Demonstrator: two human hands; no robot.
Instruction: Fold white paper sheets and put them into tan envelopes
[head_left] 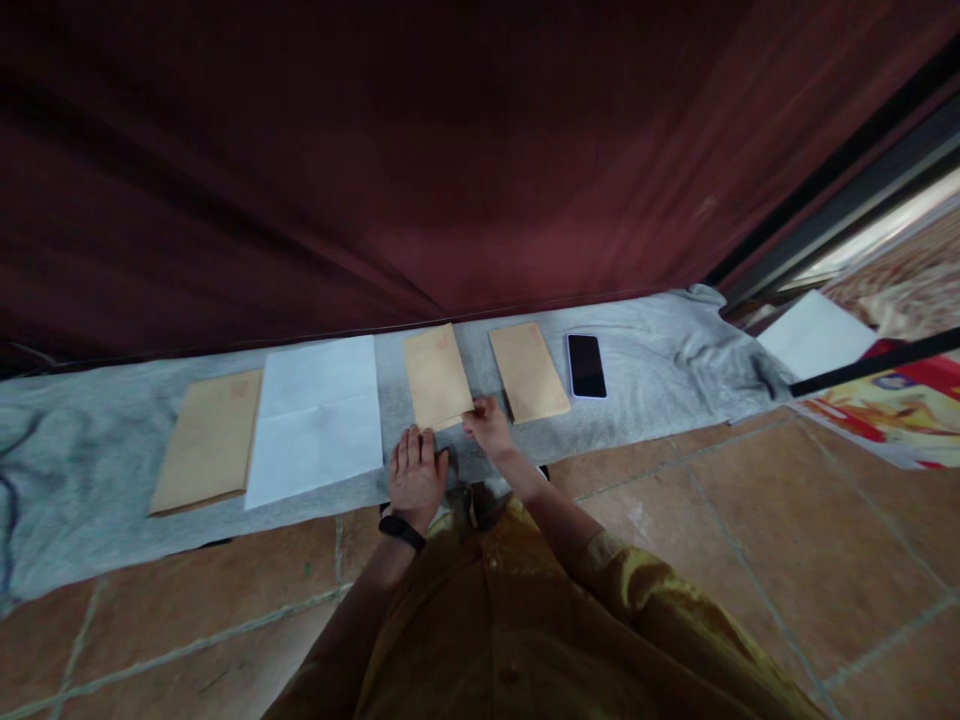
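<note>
A brown paper envelope (pixel 437 375) lies in front of me on the grey cloth, its near edge toward my body. My left hand (pixel 417 474), with a black band on the wrist, rests flat, its fingertips at the envelope's near left corner. My right hand (pixel 487 425) pinches the near right corner of the same envelope. To the right is another brown envelope stack (pixel 529 372). On the left, a white sheet of paper (pixel 319 418) with a faint crease lies beside a further brown envelope stack (pixel 210 438).
A phone (pixel 586 366) with a dark screen lies right of the envelopes on the grey cloth (pixel 652 350). A dark red curtain (pixel 450 180) hangs behind. At the right are a dark metal frame, a white sheet (pixel 816 335) and a colourful printed bag (pixel 900 410). Tiled floor lies below.
</note>
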